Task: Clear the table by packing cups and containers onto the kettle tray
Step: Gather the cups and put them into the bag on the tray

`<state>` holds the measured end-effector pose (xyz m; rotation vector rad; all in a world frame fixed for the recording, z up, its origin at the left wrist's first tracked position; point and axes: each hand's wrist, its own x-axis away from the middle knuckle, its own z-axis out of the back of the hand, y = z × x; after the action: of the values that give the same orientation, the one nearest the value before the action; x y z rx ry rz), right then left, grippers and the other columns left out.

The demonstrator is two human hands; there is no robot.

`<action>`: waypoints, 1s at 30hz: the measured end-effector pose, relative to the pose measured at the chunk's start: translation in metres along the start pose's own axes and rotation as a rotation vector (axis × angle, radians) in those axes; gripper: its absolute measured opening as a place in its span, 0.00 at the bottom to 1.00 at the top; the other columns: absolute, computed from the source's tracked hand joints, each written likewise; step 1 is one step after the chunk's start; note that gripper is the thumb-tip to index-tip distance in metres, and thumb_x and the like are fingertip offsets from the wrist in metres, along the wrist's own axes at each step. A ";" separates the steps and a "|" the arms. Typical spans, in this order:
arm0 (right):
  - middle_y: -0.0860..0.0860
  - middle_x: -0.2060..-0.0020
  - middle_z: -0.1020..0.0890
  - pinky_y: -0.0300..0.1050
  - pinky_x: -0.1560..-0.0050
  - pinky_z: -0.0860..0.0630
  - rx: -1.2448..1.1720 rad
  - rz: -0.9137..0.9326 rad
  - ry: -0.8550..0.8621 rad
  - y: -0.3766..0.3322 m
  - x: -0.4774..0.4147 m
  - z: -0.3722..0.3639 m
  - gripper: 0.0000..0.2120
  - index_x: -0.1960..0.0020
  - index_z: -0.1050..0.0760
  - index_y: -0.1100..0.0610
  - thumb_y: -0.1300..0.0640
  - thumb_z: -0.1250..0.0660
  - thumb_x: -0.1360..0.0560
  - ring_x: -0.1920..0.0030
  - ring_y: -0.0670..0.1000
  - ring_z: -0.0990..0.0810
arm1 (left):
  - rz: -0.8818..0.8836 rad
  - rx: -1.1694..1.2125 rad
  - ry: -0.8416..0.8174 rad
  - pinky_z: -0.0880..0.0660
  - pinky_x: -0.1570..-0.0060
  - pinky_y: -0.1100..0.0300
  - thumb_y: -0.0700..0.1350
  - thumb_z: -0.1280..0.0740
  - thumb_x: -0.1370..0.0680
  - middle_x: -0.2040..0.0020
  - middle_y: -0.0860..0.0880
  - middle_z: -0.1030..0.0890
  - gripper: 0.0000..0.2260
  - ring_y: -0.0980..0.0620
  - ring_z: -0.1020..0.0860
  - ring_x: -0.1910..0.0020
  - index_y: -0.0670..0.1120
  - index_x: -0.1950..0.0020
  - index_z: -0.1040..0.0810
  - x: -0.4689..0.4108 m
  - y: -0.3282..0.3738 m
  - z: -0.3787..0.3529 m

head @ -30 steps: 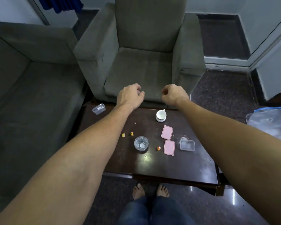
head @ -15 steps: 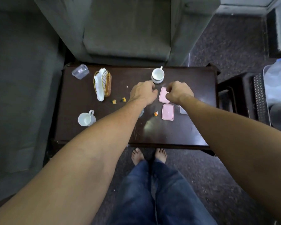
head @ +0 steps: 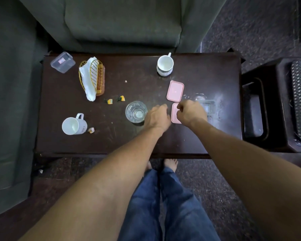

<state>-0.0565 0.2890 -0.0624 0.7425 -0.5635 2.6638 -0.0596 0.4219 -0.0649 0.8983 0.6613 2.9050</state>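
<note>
On the dark wooden table (head: 181,136) a clear glass (head: 136,111) stands near the middle. A white cup (head: 165,64) sits at the far edge and a white mug (head: 73,125) at the near left. Two pink lids lie right of centre: the far lid (head: 175,90) in full view, the near lid (head: 174,117) mostly hidden under my right hand (head: 189,113), whose fingers are curled with nothing visible in them. My left hand (head: 157,118) hovers between the glass and the near lid, fingers loosely apart. A clear container (head: 208,108) lies just right of my right hand.
A second clear container (head: 63,62) sits at the far left corner beside a yellow wire napkin holder (head: 94,79). Small yellow scraps (head: 121,98) dot the table. A dark tray (head: 253,110) rests on a low stand to the right. A grey armchair (head: 122,23) stands behind the table.
The view has tilted down and closer to the table. Both hands drew back toward me, from near the far cup to the near pink lid, uncovering the glass.
</note>
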 end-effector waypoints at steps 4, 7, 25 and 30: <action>0.57 0.43 0.16 0.49 0.47 0.22 -0.005 0.029 0.066 -0.002 -0.016 -0.001 0.16 0.40 0.18 0.54 0.60 0.36 0.25 0.43 0.61 0.19 | 0.025 0.000 0.033 0.26 0.42 0.49 0.42 0.36 0.21 0.39 0.43 0.22 0.11 0.38 0.22 0.39 0.46 0.39 0.23 -0.013 0.000 -0.002; 0.58 0.44 0.16 0.50 0.48 0.21 0.008 0.039 0.071 -0.004 -0.024 -0.001 0.15 0.41 0.18 0.53 0.59 0.36 0.26 0.44 0.62 0.19 | 0.013 -0.060 -0.017 0.26 0.42 0.47 0.40 0.36 0.21 0.37 0.41 0.24 0.14 0.36 0.22 0.39 0.45 0.36 0.26 -0.015 -0.001 -0.007; 0.58 0.42 0.22 0.53 0.48 0.25 -0.146 0.161 0.306 -0.042 -0.096 0.015 0.13 0.40 0.22 0.56 0.56 0.33 0.23 0.43 0.63 0.21 | 0.057 0.015 0.338 0.26 0.47 0.47 0.45 0.35 0.22 0.38 0.42 0.28 0.14 0.40 0.25 0.39 0.44 0.37 0.26 -0.066 0.011 0.019; 0.57 0.35 0.28 0.56 0.42 0.24 -0.105 0.102 0.267 -0.069 -0.127 0.023 0.26 0.30 0.27 0.54 0.48 0.28 0.25 0.37 0.63 0.25 | 0.118 0.075 0.467 0.26 0.44 0.48 0.45 0.36 0.22 0.39 0.43 0.25 0.14 0.40 0.23 0.39 0.46 0.37 0.23 -0.083 -0.013 0.069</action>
<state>0.0836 0.3141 -0.0944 0.3289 -0.6766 2.7394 0.0455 0.4483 -0.0634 0.2591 0.7645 3.2425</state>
